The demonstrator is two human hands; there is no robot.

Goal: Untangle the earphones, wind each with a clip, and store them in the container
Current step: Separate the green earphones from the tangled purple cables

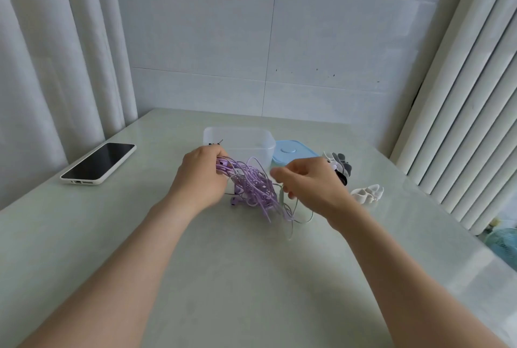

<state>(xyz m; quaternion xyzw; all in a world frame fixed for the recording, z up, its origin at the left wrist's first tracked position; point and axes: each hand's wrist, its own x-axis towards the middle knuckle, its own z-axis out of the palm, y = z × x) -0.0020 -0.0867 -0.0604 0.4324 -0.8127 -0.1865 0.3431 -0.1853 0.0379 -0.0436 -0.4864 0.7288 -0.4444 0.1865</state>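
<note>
A tangle of purple and pale grey-green earphone cords (256, 188) lies mid-table, partly lifted. My left hand (200, 177) grips one end of the bundle, with a jack plug poking out above its fingers. My right hand (309, 182) is blurred, its fingers curled at the tangle's right side near a grey-green cord; whether it holds one is unclear. Behind the tangle stands a clear plastic container (240, 137) with its light blue lid (292, 151) lying beside it. Cable clips lie to the right: a dark and grey heap (342, 164) and white ones (368, 193).
A phone in a white case (98, 163) lies on the table's left side. Curtains hang at left, a ribbed white panel at right, and a tiled wall stands behind the table. The pale table top (237, 277) stretches toward me between my forearms.
</note>
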